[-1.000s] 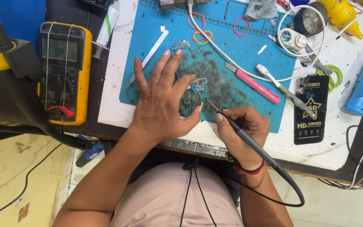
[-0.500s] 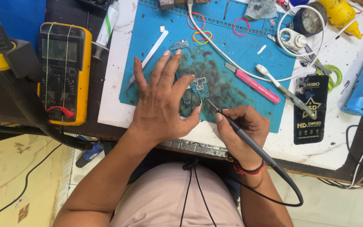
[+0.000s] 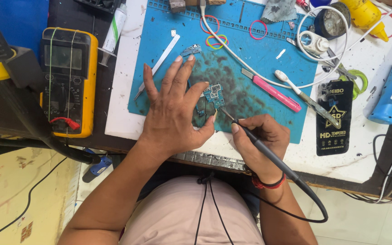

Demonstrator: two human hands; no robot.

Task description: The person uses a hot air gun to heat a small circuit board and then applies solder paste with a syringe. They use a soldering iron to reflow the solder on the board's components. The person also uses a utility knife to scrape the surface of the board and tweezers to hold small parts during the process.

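Pinched like a pen, the black soldering iron [image 3: 262,147] sits in our right hand [image 3: 264,143], thumb and fingers closed narrow round its barrel so the tip can be steered finely; its cord loops back past the wrist and off the tabletop [image 3: 350,159] edge, out of the way. Our left hand [image 3: 173,113] holds nothing — it lies flat and spread on the blue work mat [image 3: 259,59], thumb and forefinger either side of the small circuit board [image 3: 215,94], which looks like a way of pinning it so it cannot skate under the tip. That board lies near the mat's middle, just beyond our left thumb, with the iron's tip touching or all but touching its near edge; we cannot tell which.

Round about, things are parked within reach but clear of the work: a yellow multimeter [image 3: 68,81] well to the left off the mat, a black packet [image 3: 334,118] to the right, a pink-handled knife [image 3: 273,93] and a toothbrush [image 3: 291,86] on the mat's right side, and a second small board [image 3: 190,50] past our fingertips.
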